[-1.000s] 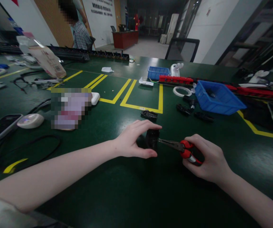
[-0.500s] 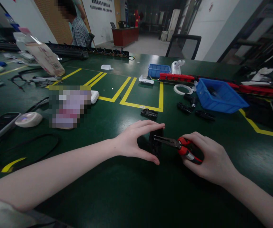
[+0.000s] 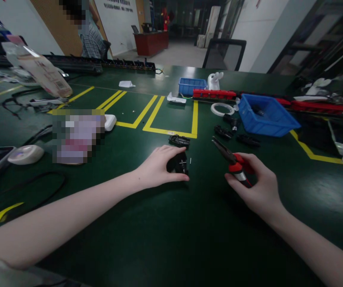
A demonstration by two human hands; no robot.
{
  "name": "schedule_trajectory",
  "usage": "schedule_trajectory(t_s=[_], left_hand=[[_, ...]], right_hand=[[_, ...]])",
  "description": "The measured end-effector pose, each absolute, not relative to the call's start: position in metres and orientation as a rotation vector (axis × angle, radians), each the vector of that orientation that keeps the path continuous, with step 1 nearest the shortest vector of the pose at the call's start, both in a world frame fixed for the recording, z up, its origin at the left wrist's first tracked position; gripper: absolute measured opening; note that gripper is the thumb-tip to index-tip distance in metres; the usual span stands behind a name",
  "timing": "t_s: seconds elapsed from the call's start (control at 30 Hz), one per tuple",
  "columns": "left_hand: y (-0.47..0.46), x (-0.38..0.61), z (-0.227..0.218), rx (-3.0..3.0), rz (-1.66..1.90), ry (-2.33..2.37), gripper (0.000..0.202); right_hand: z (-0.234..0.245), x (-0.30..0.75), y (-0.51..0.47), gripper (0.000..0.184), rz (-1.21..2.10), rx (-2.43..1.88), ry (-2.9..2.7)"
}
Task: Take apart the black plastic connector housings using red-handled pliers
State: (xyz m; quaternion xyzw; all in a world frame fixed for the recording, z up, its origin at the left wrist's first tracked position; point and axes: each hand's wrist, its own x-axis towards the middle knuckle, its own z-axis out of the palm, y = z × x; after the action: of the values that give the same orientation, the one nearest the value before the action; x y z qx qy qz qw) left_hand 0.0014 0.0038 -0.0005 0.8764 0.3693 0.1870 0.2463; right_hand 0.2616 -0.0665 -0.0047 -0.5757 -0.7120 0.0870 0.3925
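My left hand [image 3: 158, 168] is closed round a small black plastic part [image 3: 177, 163] that rests on the dark green table [image 3: 171, 239]. A tiny pale pin [image 3: 190, 160] lies just to the right of the part. My right hand [image 3: 256, 186] grips red-handled needle-nose pliers [image 3: 230, 157]. The pliers' jaws point up and to the left, clear of the black part. Another black part [image 3: 179, 140] lies just beyond my left hand.
A large blue bin [image 3: 267, 115] sits at the right, with black connectors [image 3: 222, 132] in front of it and a white ring [image 3: 222, 109] beside it. A small blue bin [image 3: 192, 85] and a red strip [image 3: 213, 94] lie further back. A person [image 3: 89, 38] is at the far left.
The pliers' jaws were at the black part; now my right hand has drawn them away to the right and tipped them upward. My left hand has closed lower over the part.
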Motion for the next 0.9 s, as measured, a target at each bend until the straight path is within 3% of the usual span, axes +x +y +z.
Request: schedule_trajectory(t_s=[0.9], left_hand=[[0.032,0.081,0.005,2.947,0.347,0.927,0.068]], right_hand=[[-0.005,0.264,-0.060,0.035,0.323,-1.421,-1.576]])
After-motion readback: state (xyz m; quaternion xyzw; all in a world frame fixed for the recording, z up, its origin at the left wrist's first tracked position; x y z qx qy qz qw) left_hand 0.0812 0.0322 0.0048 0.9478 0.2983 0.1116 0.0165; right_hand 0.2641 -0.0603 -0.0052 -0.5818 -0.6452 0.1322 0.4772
